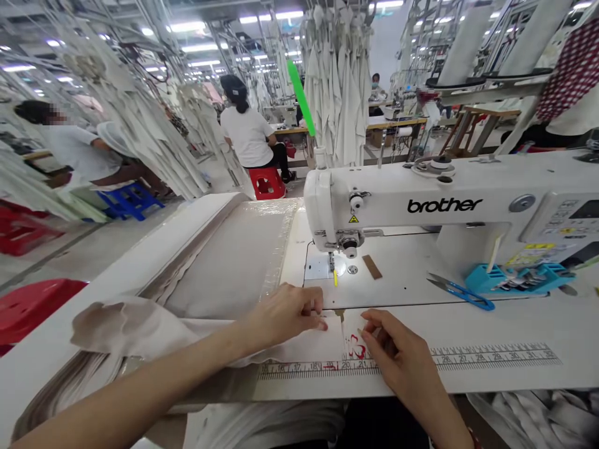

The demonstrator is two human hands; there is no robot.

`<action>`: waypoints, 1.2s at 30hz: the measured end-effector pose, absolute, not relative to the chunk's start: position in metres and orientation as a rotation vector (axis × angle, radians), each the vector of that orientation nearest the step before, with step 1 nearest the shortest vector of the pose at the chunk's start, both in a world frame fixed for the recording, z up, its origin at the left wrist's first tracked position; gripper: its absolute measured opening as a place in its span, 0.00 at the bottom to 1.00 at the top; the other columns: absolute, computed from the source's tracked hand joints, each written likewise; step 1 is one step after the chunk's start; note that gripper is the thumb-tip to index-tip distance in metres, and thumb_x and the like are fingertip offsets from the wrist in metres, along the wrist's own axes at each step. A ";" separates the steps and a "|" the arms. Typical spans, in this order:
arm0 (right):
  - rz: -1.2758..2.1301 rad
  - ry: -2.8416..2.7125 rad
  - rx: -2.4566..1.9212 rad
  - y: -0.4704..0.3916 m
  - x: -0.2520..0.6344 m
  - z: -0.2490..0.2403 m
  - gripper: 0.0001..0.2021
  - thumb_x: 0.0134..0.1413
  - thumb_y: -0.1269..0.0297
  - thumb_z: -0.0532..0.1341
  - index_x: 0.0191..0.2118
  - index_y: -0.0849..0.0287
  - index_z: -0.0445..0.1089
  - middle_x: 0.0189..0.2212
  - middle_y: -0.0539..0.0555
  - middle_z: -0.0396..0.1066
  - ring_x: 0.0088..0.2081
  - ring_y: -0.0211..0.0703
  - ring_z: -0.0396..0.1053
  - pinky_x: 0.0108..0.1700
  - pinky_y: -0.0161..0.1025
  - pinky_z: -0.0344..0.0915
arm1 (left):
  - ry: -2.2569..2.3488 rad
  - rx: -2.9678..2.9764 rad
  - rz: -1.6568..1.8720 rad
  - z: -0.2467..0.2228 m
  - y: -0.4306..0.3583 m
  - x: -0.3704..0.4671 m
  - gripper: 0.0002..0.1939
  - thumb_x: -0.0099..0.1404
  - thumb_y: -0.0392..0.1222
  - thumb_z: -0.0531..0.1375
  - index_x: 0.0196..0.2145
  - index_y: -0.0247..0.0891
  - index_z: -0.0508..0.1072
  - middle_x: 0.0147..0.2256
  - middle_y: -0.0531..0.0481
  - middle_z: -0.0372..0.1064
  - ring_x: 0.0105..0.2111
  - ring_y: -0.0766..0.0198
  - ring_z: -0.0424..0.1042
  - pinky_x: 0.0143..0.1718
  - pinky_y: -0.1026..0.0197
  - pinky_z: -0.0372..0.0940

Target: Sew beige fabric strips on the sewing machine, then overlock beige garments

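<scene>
A pale fabric piece lies along the front of the sewing table, its right end beside a red flower mark. My left hand rests on this fabric with its fingers bent and pressed together near the edge; whether cloth is pinched is hidden. Just right of the fabric's end, my right hand hovers over the printed ruler, thumb and forefinger brought close together on something too small to make out. Behind both hands stands the white sewing machine, its needle area above the metal plate.
Blue-handled snips and a blue bobbin tray lie at the right. A brown strip is on the machine bed. Stacked fabric fills the left. People sit on stools beyond, among hanging garments.
</scene>
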State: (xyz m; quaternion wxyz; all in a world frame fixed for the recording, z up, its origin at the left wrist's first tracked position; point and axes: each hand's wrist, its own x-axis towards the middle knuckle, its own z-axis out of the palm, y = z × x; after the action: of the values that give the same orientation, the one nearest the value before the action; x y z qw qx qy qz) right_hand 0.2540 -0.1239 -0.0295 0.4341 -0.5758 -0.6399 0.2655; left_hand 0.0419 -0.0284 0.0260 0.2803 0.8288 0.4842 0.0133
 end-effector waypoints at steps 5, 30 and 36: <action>0.608 -1.651 -1.388 -0.123 0.255 -0.033 0.06 0.60 0.63 0.57 0.42 0.51 0.69 0.29 0.47 0.72 0.22 0.36 0.64 0.25 0.34 0.63 | 1.260 2.282 0.190 0.013 -0.036 0.038 0.05 0.60 0.39 0.67 0.29 0.39 0.73 0.31 0.54 0.71 0.36 0.61 0.68 0.38 0.61 0.59; 0.639 -1.504 -1.203 -0.160 0.207 -0.022 0.07 0.52 0.73 0.58 0.32 0.52 0.67 0.32 0.48 0.66 0.37 0.41 0.66 0.39 0.36 0.62 | 0.845 2.368 0.679 0.028 -0.095 0.014 0.11 0.68 0.45 0.62 0.29 0.39 0.72 0.30 0.55 0.71 0.34 0.64 0.67 0.40 0.59 0.56; 0.654 -1.364 -1.219 -0.168 0.191 -0.027 0.06 0.52 0.72 0.58 0.31 0.51 0.67 0.30 0.47 0.64 0.35 0.41 0.63 0.38 0.34 0.60 | 0.841 2.399 0.779 0.028 -0.102 0.009 0.13 0.70 0.48 0.60 0.30 0.39 0.72 0.29 0.53 0.70 0.34 0.64 0.67 0.39 0.59 0.57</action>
State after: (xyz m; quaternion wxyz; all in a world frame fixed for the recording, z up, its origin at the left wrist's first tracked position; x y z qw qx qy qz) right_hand 0.1908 -0.1676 -0.0268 0.5640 -0.5180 -0.5799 0.2780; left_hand 0.0089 -0.1016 0.0278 0.2392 0.8761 0.3071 0.2843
